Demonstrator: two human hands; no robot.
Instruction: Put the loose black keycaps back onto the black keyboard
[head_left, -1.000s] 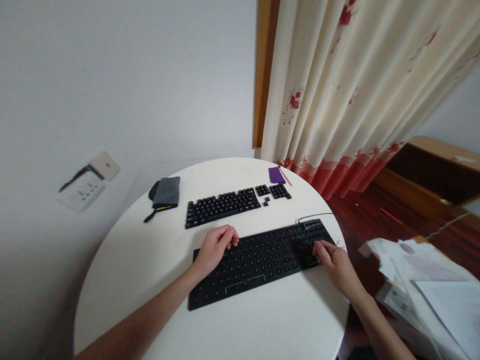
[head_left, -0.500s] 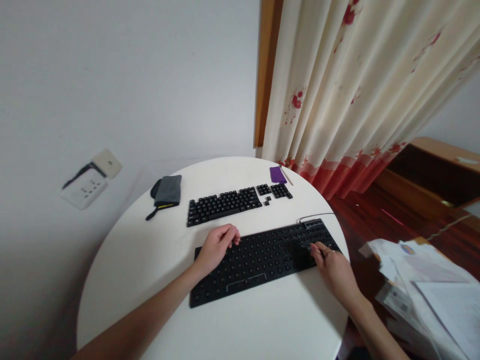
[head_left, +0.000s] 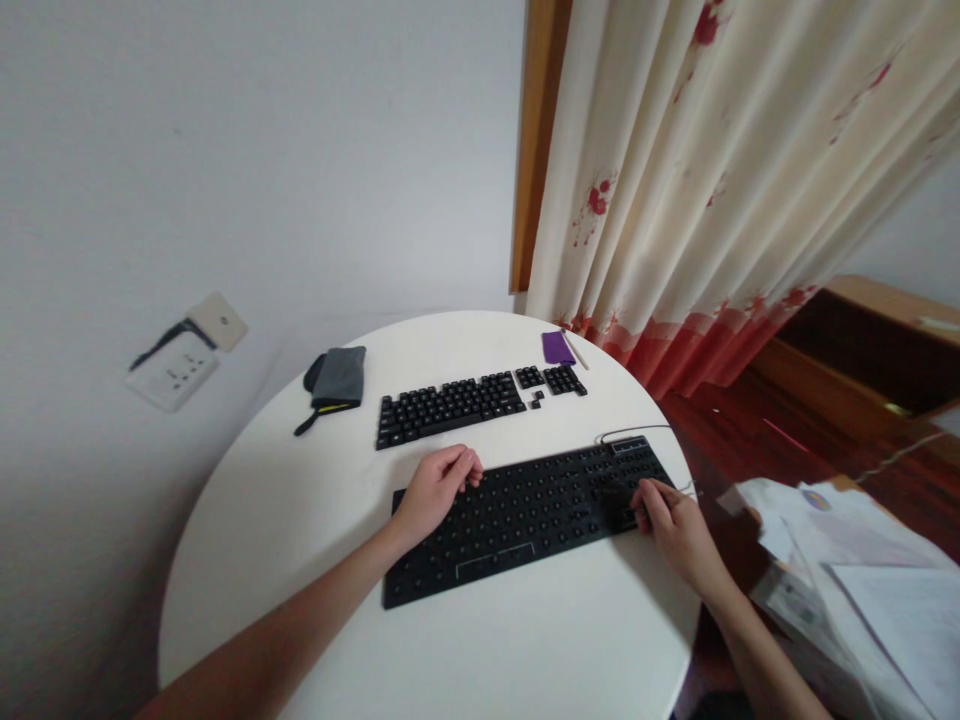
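A black keyboard base (head_left: 517, 515) with its keycaps off lies tilted across the near part of the round white table (head_left: 570, 630). Over its upper left edge rests my left hand (head_left: 439, 488), fingers curled together; whatever they may hold is hidden. My right hand (head_left: 675, 525) is at the base's right end, thumb and fingers pinched. A thin wire-like piece shows beside those fingers, too small to name. Behind the base, loose black keycaps (head_left: 450, 408) are laid out in keyboard order, with a few small ones (head_left: 537, 400) set apart.
At the back left lies a grey pouch (head_left: 339, 376) with a black strap. A purple cloth (head_left: 557, 348) and a slim pale stick (head_left: 576, 348) sit at the back right. The keyboard's cable (head_left: 634, 430) runs off the right edge. Papers and bags (head_left: 862, 570) are piled beyond.
My right hand has shifted slightly right and back from the keyboard's number area, still pinched. My left hand stays in place. The view has moved slightly.
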